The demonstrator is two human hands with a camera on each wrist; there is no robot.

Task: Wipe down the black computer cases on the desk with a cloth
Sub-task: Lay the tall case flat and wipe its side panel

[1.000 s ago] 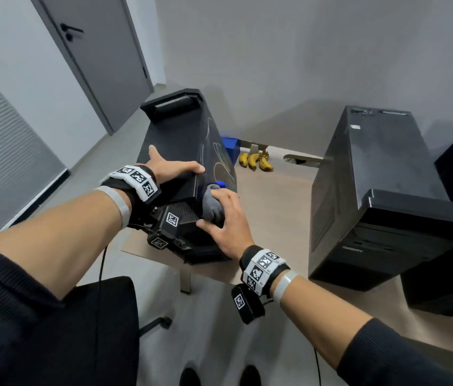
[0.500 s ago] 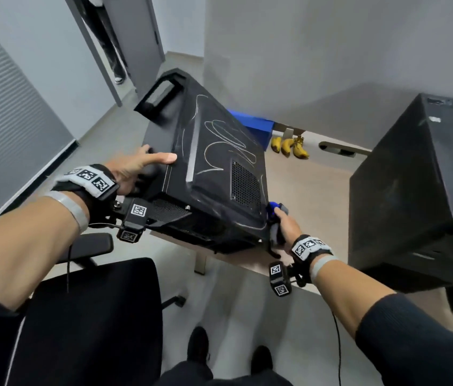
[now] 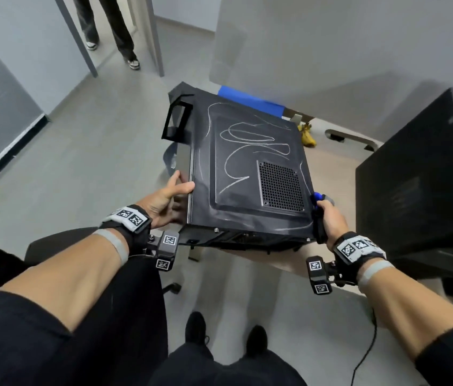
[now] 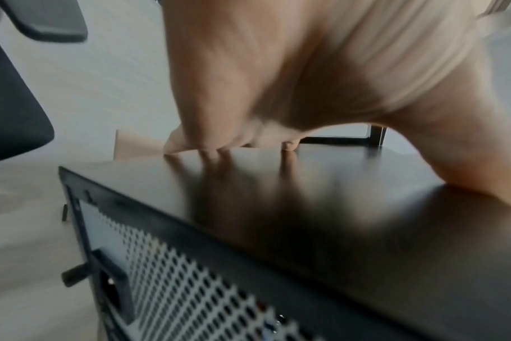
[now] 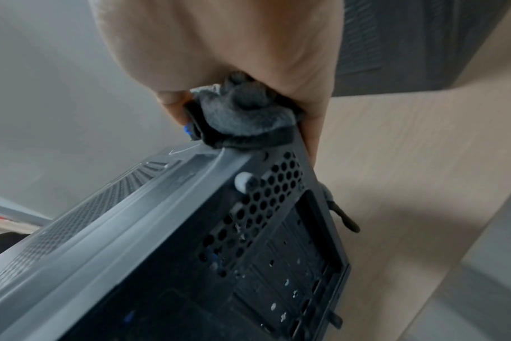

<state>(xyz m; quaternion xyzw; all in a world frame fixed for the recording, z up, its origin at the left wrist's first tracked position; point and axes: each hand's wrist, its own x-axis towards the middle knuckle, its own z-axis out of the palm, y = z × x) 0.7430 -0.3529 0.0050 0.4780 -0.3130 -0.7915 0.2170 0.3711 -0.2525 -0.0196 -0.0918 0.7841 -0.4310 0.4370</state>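
A black computer case (image 3: 247, 168) lies tipped over at the desk's left corner, its side panel with white scribbles and a vent grille facing up. My left hand (image 3: 169, 196) holds its left edge, thumb over the panel rim and fingertips (image 4: 219, 147) pressed on the glossy face (image 4: 307, 207). At the near right corner my right hand (image 3: 328, 215) grips a bunched grey cloth (image 5: 242, 113) against the case's edge (image 5: 190, 230). A second, larger black case (image 3: 420, 176) stands upright on the right.
The beige desk (image 3: 334, 168) carries bananas (image 3: 307, 135) and a blue object (image 3: 250, 103) behind the tipped case. A black office chair (image 3: 41, 246) sits at my left. Someone's legs (image 3: 108, 23) stand in the doorway. A cable (image 3: 364, 352) hangs from my right wrist.
The case went from upright to tipped over leftward, scribbled panel now up. My right hand slid with the cloth to its near right corner; my left hand dropped to the left edge.
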